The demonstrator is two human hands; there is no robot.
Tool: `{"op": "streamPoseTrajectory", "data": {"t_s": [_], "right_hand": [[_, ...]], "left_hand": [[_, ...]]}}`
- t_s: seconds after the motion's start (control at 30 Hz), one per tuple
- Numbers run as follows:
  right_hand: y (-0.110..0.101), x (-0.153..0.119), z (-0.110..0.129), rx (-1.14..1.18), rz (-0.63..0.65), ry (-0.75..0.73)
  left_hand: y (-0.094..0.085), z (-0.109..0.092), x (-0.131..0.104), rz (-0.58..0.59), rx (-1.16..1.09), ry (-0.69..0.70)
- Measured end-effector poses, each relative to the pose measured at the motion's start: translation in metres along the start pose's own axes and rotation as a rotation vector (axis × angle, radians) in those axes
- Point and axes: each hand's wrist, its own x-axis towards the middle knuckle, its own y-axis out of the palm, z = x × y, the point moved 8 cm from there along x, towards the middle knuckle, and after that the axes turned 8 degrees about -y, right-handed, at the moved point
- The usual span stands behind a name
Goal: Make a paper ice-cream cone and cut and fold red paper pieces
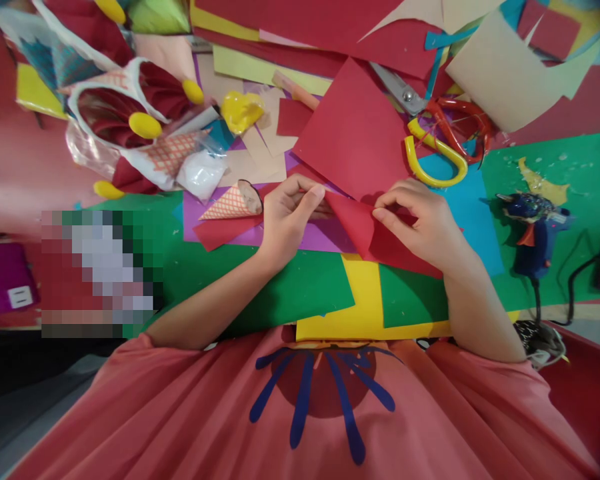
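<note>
A folded piece of red paper (353, 223) is held between my two hands. The fingers of my left hand (293, 213) are closed at its upper left corner, thumb on top. My right hand (415, 217) pinches its right part between thumb and fingers. Just left of my left hand lies a small checkered paper cone (235, 202), on a purple sheet (310, 238). Beyond my hands a larger red square sheet (353, 133) lies flat, its lower corner near the held paper. Scissors with red and yellow handles (443, 170) rest behind my right hand.
A blue glue gun (534, 247) with a cord lies on green paper (590, 173) at the right. Finished paper cones (173, 150) with yellow pieces (145, 125) crowd the upper left. Beside them are a plastic bag (203, 175) and paper scraps. A purple object (7, 277) lies far left.
</note>
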Motion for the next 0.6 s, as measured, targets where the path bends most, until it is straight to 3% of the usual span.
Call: {"op": "streamPoseTrajectory", "data": {"t_s": [0.6], "right_hand": [[0.0018,0.0021,-0.0045,0.054,-0.074,-0.005]], "left_hand": [[0.0054,-0.0055,-0.0002,-0.006,0.016,-0.047]]}}
